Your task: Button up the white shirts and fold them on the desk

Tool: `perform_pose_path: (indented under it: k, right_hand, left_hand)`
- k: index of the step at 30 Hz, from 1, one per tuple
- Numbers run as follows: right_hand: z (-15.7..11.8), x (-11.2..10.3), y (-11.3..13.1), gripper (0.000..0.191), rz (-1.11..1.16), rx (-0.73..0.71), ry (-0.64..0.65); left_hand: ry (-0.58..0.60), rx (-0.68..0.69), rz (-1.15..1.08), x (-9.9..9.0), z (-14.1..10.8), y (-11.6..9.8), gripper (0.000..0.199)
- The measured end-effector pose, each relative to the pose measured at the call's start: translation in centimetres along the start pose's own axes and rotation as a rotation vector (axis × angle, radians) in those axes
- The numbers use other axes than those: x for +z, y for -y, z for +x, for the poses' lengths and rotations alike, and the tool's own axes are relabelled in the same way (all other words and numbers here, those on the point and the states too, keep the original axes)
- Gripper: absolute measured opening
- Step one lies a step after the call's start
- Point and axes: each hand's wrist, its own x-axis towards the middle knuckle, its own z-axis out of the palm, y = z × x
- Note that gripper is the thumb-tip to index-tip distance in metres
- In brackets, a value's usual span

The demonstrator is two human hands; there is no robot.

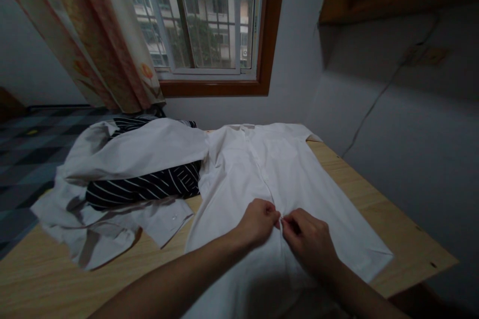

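Observation:
A white button-up shirt (239, 174) lies spread front side up, its collar toward the window and its hem toward me. My left hand (260, 219) pinches the front placket low on the shirt. Right beside it, my right hand (309, 237) pinches the same placket from the other side, fingertips almost touching the left ones. Whether a button sits between the fingers is too small to tell. One sleeve of the shirt reaches left over a black, white-striped bundle (149, 187).
The shirt rests on a light wooden table (396, 229). More white cloth with a buttoned cuff (174, 219) lies rumpled at the left. Behind are a barred window (202, 15), a flowered curtain (93, 35) and a checked bedspread (30, 159). A cable (374, 102) runs down the right wall.

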Motion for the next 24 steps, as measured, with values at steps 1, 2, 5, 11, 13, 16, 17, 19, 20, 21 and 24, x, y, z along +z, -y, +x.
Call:
perform_pose_path:
  k: [1, 2, 5, 11, 13, 16, 17, 19, 20, 21, 24]
  right_hand:
    - [0.2, -0.2, 0.1, 0.017, 0.036, 0.066, 0.034]
    - [0.3, -0.4, 0.1, 0.014, 0.081, 0.146, 0.077]
    - [0.9, -0.9, 0.0, 0.012, 0.266, 0.387, 0.222]
    - [1.9, -0.4, -1.8, 0.02, 0.647, 0.686, 0.459]
    - [1.9, -0.5, -2.1, 0.022, 0.684, 0.725, 0.463]
    - [0.8, -1.8, -1.9, 0.022, 0.45, 0.518, 0.322]
    - [-0.1, -2.3, -1.9, 0.022, 0.364, 0.376, 0.297]
    - [-2.4, -3.3, -2.1, 0.032, 0.247, 0.052, 0.302]
    - [-3.7, -3.6, -2.3, 0.042, 0.206, -0.097, 0.311]
    - [-4.9, -3.8, -2.6, 0.049, 0.168, -0.22, 0.308]
    - [-7.1, -3.7, -3.2, 0.04, 0.059, -0.367, 0.206]
  left_hand:
    - [-0.009, 0.029, 0.025, 0.0, -0.2, -0.1, 0.023]
    - [-0.023, 0.063, 0.055, -0.1, -0.4, -0.2, 0.023]
    - [-0.071, 0.168, 0.164, -0.2, -0.9, -0.5, 0.019]
    - [-0.001, 0.187, 0.343, -0.6, -1.2, -0.8, 0.009]
    - [-0.013, 0.201, 0.4, -0.9, -0.9, -1.0, 0.009]
    - [-0.095, 0.227, 0.459, -2.1, -0.8, -1.5, 0.011]
    - [-0.116, 0.241, 0.471, -2.6, -1.0, -1.7, 0.012]
    - [-0.114, 0.318, 0.513, -3.7, -2.1, -1.7, 0.015]
    - [-0.075, 0.383, 0.552, -4.0, -3.0, -1.6, 0.016]
    - [-0.018, 0.462, 0.605, -4.1, -4.0, -1.2, 0.021]
    - [0.173, 0.669, 0.843, -3.0, -7.3, 0.5, 0.042]
